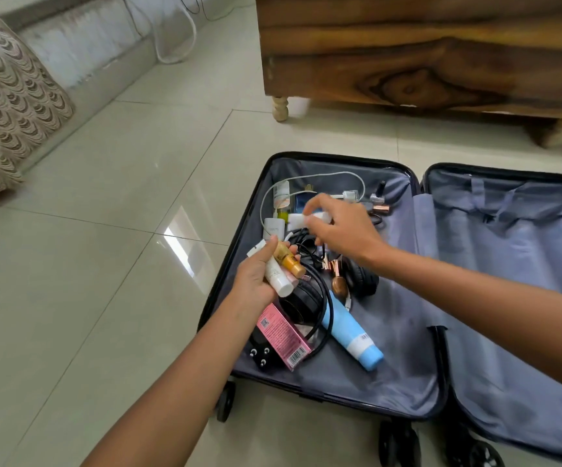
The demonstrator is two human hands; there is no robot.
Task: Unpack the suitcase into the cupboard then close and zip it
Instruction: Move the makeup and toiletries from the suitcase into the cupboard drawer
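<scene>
Pale glossy floor tiles (111, 203) reflecting window light. Patterned beige fabric (6, 106) at left edge. White cables (185, 45) along far wall. Dark wooden furniture (424, 52) on turned legs (280, 108), top right.

Black suitcase (441, 358) shell, grey-blue lining. Inside: light blue tube (350, 335) banded white, pink box (284, 337) with white barcode labels, black headphones (362, 281), black cable (326, 315), white cord (323, 178), rose-gold caps (336, 267). Gold bottle (289, 261) and white tube (277, 278) in left hand (256, 278). Dark brown wavy-grained cupboard (424, 48) on beige legs. Glossy cream floor (104, 230) tiles. Beige-and-brown scalloped fabric (6, 106).
</scene>
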